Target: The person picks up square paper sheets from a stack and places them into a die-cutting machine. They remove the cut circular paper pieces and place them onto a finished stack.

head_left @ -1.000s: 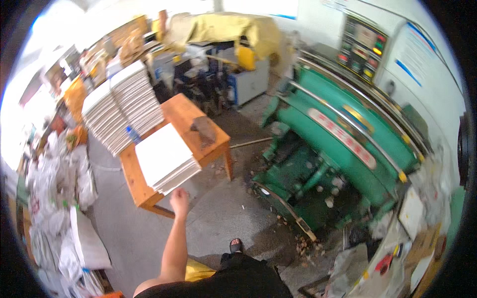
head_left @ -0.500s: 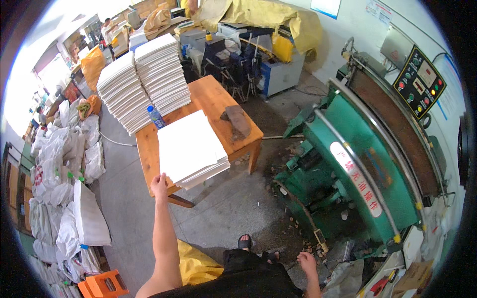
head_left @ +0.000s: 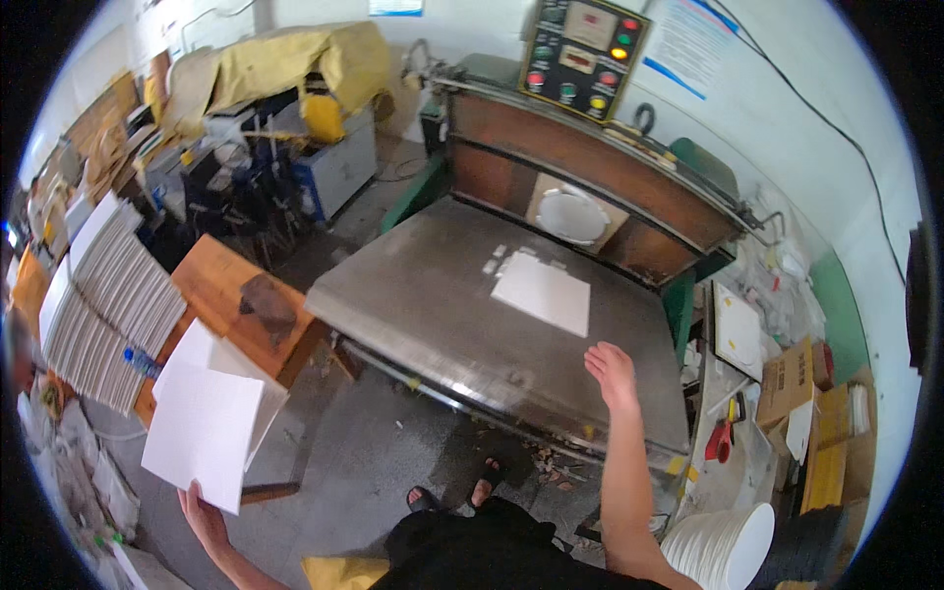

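Observation:
My left hand (head_left: 202,511) pinches the lower edge of a white square board (head_left: 205,433), which is raised and tilted beside the stack of white boards (head_left: 264,398) on the wooden table. Over the front right part of the press bed (head_left: 423,295), my right hand (head_left: 612,372) is open with its fingers stretched out and nothing in it. Just beyond those fingers a white board (head_left: 546,293) lies flat on the metal bed, with a few small white offcuts at its far left edge. A round die on a square plate (head_left: 573,216) is fixed to the upright platen behind it.
Tall piles of white boards (head_left: 118,295) and a blue bottle (head_left: 141,362) stand at the left on the wooden table (head_left: 221,270). A button panel (head_left: 582,59) sits above the press. To the right are red-handled scissors (head_left: 723,438), cardboard boxes (head_left: 787,379) and stacked white discs (head_left: 723,546).
The view has swung right to face the press. My left hand has lifted a white board off the stack. My right hand has risen from beside my body to above the press bed.

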`<state>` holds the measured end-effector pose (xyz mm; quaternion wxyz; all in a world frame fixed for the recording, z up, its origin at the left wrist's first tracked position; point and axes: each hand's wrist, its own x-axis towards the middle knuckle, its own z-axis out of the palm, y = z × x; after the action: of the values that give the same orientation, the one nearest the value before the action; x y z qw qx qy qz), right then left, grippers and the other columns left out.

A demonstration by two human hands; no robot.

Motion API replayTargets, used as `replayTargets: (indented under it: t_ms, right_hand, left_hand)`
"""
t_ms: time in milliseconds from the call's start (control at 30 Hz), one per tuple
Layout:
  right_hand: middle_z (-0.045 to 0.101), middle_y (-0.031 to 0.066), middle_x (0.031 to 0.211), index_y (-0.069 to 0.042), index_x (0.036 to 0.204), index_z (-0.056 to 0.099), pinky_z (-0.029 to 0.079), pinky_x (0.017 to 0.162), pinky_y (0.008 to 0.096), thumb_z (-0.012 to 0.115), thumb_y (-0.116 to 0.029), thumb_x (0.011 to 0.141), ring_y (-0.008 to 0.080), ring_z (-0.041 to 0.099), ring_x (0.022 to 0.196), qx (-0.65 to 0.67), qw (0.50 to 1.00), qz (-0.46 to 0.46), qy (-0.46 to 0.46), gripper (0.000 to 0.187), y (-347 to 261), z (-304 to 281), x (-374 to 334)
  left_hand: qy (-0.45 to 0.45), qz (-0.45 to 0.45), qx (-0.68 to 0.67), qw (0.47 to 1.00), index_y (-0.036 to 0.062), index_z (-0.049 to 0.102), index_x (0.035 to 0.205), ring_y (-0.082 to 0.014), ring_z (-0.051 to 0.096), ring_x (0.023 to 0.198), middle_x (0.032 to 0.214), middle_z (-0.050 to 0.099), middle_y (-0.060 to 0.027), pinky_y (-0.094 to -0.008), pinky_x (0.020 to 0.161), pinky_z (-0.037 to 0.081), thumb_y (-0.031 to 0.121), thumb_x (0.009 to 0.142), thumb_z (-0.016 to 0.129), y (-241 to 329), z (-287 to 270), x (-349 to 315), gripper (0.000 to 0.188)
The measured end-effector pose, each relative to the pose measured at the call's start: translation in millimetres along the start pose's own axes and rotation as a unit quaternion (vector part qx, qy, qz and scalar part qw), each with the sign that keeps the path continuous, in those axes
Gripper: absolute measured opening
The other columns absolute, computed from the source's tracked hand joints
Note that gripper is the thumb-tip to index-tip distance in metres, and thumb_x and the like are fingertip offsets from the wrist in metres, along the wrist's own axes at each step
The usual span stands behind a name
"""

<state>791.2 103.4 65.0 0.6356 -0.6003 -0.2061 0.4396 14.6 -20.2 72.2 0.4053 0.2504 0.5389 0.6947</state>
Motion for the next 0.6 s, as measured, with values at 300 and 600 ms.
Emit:
replayTargets:
  t_ms: [300,600]
  right_hand:
    - [0.065,0.0107,0.091,-0.004,0.099,0.06,0.057,0.068,0.0406,0.065,-0.013,0.084,0.0248,0.066,0.08,0.003,0.968,0.177,0.176,0.019,85.4,-37.8,195.7]
    - [0.065,0.0123,0.102,-0.001,0.108,0.058,0.053,0.086,0.0411,0.062,-0.008,0.085,0.0262,0.064,0.097,0.054,0.988,0.077,-0.119,0.024,30.6,-79.0,201.7]
  left_hand:
    - [-0.169,-0.28,0.038,0.944,-0.0053,0.05,0.125,-0.0289,0.058,0.108,0.118,0.059,-0.0173,-0.0419,0.093,0.047,0.01,0.076,0.064,-96.6,252.1,-137.7,0.052]
    - [-0.324,-0.485,-0.046,0.811,0.0026,0.04,0.134,-0.0337,0.061,0.102,0.124,0.054,-0.0196,-0.047,0.081,0.055,0.013,0.097,0.045,-180.9,428.1,-194.0,0.039]
